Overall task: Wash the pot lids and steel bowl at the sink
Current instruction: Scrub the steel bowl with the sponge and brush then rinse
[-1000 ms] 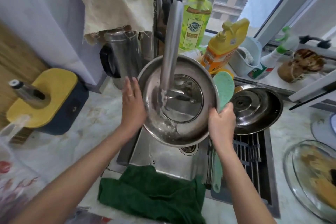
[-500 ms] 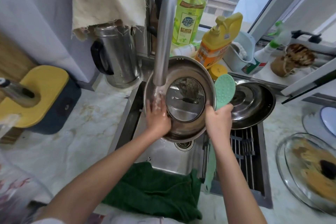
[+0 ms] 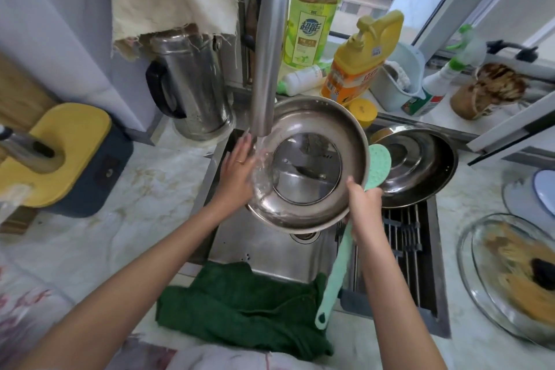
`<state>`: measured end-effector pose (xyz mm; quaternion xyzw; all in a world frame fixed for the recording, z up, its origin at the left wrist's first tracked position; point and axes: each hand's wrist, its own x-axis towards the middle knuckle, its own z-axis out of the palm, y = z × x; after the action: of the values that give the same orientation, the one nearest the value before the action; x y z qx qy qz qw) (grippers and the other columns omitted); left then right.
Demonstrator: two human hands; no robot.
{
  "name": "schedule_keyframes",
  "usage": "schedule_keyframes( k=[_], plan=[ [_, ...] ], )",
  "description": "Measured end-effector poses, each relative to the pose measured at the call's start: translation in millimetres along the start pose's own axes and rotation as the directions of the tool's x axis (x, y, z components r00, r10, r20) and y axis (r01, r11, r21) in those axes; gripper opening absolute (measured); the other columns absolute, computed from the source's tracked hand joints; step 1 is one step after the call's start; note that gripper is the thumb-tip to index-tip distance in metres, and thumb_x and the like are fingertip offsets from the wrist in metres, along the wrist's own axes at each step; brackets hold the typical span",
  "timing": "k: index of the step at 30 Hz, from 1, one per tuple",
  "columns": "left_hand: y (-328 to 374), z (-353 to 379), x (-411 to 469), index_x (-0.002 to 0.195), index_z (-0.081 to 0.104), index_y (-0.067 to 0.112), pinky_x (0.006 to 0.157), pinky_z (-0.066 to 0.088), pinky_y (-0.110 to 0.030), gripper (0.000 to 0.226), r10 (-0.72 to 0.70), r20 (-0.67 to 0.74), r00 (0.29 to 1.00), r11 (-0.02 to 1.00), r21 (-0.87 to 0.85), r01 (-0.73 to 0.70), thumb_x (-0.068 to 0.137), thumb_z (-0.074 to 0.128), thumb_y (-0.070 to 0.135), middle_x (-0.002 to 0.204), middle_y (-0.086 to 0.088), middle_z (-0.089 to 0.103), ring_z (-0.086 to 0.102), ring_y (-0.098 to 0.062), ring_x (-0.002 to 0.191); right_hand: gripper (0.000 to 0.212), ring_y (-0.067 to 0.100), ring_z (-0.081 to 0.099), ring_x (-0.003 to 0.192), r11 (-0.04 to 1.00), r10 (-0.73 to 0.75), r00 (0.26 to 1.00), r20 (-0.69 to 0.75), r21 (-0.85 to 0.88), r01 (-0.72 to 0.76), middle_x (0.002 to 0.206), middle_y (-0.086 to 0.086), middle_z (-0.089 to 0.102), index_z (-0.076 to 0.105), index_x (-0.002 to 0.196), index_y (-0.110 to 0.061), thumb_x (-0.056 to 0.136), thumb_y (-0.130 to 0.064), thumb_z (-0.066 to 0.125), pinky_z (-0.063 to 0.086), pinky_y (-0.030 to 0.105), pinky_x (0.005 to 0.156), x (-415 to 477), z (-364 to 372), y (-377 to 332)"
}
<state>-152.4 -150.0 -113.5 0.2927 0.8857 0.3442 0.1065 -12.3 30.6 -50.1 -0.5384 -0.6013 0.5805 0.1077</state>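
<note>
Reaching forward over the sink, both bare forearms angle inward toward the middle. The left hand lies flat with its fingers straight and close together, pressed against the left edge of the pot lid; a ring shows on one finger. The right hand is curled round the lid's lower right rim, and a mint-green long-handled brush passes through the same grip, its round head showing above the knuckles and its handle hanging below.

The lid, a steel ring with a glass centre, is held tilted above the basin with its underside toward the camera. Water runs from the faucet onto its left side, just beside the left fingers.

A second steel lid rests on the drain rack to the right. A green towel is draped over the sink's near edge. On the marble counter stand a steel kettle, a green soap bottle and a yellow bottle, before a window. A soiled glass lid lies at the far right.
</note>
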Motion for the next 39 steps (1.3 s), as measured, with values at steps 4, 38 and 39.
schedule_keyframes(
  k=[4, 38, 39],
  plan=[
    [6, -19, -10, 0.152, 0.025, 0.017, 0.112, 0.033, -0.037, 0.081, -0.344, 0.003, 0.939, 0.798, -0.525, 0.294, 0.081, 0.048, -0.015, 0.156, -0.005, 0.025, 0.028, -0.022, 0.142, 0.028, 0.016, 0.041, 0.039, 0.990, 0.139, 0.971, 0.196, -0.050, -0.132, 0.058, 0.005, 0.047, 0.055, 0.088, -0.009, 0.096, -0.035, 0.048, 0.029, 0.017, 0.036, 19, -17, -1],
    [69, 18, -72, 0.132, 0.056, 0.019, 0.093, 0.051, -0.032, 0.065, 0.289, 0.220, 0.932, 0.948, 0.067, -0.310, 0.087, 0.036, 0.060, 0.138, 0.000, 0.056, 0.060, -0.014, 0.116, 0.039, 0.034, 0.053, 0.097, 0.874, -0.278, 0.958, -0.069, -0.432, 0.222, 0.109, 0.020, 0.057, 0.043, 0.117, 0.003, 0.092, -0.025, 0.053, 0.031, 0.029, 0.072, -30, 12, -44],
    [68, 29, -76, 0.120, 0.065, 0.013, 0.079, 0.058, -0.030, 0.055, 0.390, 0.147, 0.909, 0.911, 0.081, -0.404, 0.089, 0.044, 0.053, 0.123, -0.002, 0.067, 0.068, -0.013, 0.098, 0.046, 0.036, 0.054, 0.101, 0.869, -0.245, 0.968, -0.053, -0.455, 0.195, 0.111, 0.020, 0.057, 0.044, 0.120, 0.004, 0.091, -0.030, 0.056, 0.033, 0.030, 0.073, -25, 10, -43]
  ],
)
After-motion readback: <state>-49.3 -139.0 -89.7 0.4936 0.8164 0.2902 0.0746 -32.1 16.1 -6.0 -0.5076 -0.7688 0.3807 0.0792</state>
